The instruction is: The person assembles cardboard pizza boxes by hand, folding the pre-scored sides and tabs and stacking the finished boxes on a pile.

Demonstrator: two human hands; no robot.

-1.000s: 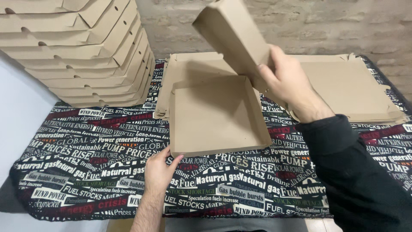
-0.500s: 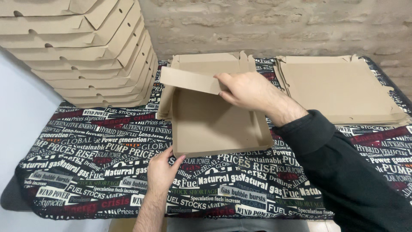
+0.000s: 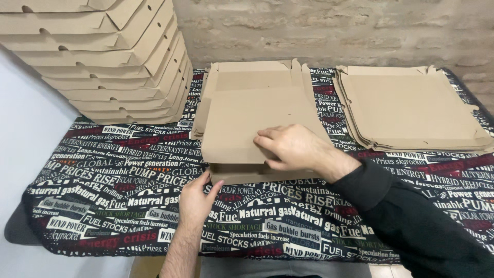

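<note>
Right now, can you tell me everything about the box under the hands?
The box is flat, square, plain brown cardboard. Its lid is folded down nearly shut, with a thin gap along the front edge. It lies on a pile of flat cardboard on the printed tablecloth. The right hand presses on the lid; the left hand touches its front left corner.

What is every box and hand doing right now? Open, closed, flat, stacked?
Box in the middle: lid folded down, nearly closed, front edge not tucked.
Right hand: pressing flat on the lid.
Left hand: fingertips at the box's front corner.
Flat cardboard pile: unfolded, lying flat on the right.
Folded boxes: closed, stacked high on the left.
Printed tablecloth: spread over the table.
</note>
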